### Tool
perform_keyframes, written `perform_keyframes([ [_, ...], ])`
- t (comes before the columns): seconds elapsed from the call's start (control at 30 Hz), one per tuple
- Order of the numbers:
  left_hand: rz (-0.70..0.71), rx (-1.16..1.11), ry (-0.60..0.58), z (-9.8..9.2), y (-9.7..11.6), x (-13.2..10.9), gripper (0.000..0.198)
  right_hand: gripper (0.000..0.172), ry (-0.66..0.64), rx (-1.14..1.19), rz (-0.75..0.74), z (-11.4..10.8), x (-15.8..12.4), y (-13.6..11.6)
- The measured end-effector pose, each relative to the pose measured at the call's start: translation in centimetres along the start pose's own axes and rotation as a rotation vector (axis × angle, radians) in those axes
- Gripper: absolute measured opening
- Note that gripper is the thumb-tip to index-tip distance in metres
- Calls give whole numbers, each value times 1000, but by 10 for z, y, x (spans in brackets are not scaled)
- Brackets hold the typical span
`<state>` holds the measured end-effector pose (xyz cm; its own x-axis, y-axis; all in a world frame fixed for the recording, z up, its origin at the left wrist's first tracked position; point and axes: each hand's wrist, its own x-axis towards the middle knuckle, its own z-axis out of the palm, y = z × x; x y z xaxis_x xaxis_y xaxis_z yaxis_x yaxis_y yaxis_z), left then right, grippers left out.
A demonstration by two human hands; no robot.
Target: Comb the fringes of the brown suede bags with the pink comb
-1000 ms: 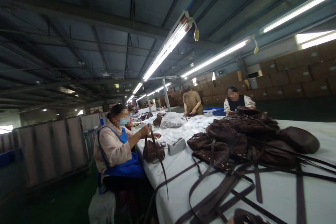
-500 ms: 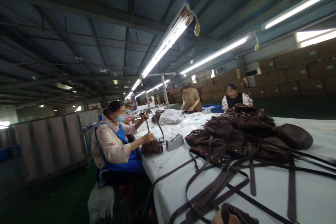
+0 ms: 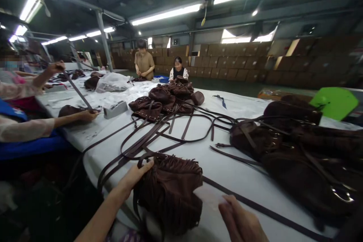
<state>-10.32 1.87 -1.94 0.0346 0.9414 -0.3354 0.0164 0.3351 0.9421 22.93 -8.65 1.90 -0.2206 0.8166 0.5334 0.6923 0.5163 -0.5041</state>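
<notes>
A dark brown fringed bag (image 3: pixel 170 193) lies on the white-covered table (image 3: pixel 249 181) right in front of me. My left hand (image 3: pixel 133 177) grips its left top edge, thumb over the rim. My right hand (image 3: pixel 241 221) is at the bottom edge, fingers pinched on a thin, pale translucent sheet (image 3: pixel 211 196) beside the bag. Long brown straps (image 3: pixel 159 136) trail across the cloth from the bag toward the far piles.
A heap of brown bags (image 3: pixel 300 151) fills the right side, another pile (image 3: pixel 167 98) sits mid-table. A co-worker at left (image 3: pixel 31 124) pulls a strap; a grey tape dispenser (image 3: pixel 115 109) is near them. Two people work at the far end (image 3: pixel 144 62). Cardboard boxes line the back wall.
My view has dropped from the ceiling and swung right onto the table. Both my hands and the fringed bag have come into view at the bottom.
</notes>
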Motion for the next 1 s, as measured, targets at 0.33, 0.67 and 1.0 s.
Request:
perform_keyframes([
  [0.33, 232, 301, 115, 47, 18, -24, 33, 24, -195, -12, -21, 30, -11, 6],
  [0.67, 592, 752, 457, 75, 132, -51, 29, 21, 35, 257, -124, -9, 39, -2],
  [1.0, 728, 636, 479, 96, 199, -94, 29, 19, 66, 269, -283, 34, 72, -15],
])
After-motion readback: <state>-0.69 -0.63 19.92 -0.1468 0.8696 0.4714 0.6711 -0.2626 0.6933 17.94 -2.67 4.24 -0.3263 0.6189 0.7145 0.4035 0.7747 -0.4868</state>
